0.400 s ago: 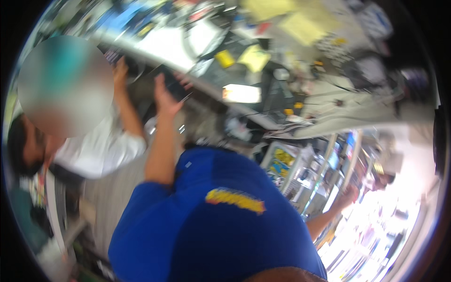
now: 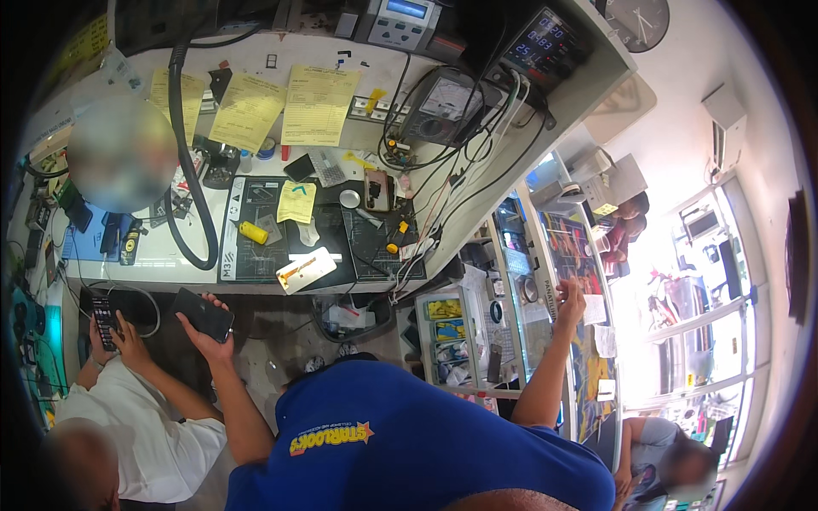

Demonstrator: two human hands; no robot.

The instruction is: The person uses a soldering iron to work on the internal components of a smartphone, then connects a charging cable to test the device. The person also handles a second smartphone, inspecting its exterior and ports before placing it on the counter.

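My left hand (image 2: 210,342) is closed around a dark smartphone (image 2: 204,315), held low in front of the workbench's front edge. Fingers grip it along its edges, and its broad dark face shows. Out to the right, my right hand (image 2: 569,305) is raised beside a glass display case (image 2: 532,332). Its fingers are loosely bent and apart, with nothing visible in them. On the bench, a dark work mat (image 2: 256,204) carries a white card-like phone panel (image 2: 307,271), a yellow roll (image 2: 253,232) and a yellow slip (image 2: 296,202).
A seated person in a white shirt (image 2: 162,426) at left holds another phone (image 2: 104,319). A thick black hose (image 2: 177,128) arches over the bench. Cables, an analog meter (image 2: 443,106) and a power supply (image 2: 545,43) stand at the back. Another person (image 2: 656,451) is at lower right.
The view has swung and steadied, bringing the bench into sharper sight. My left hand still holds the smartphone, now lower and farther left in the picture; my right hand appears higher and farther left.
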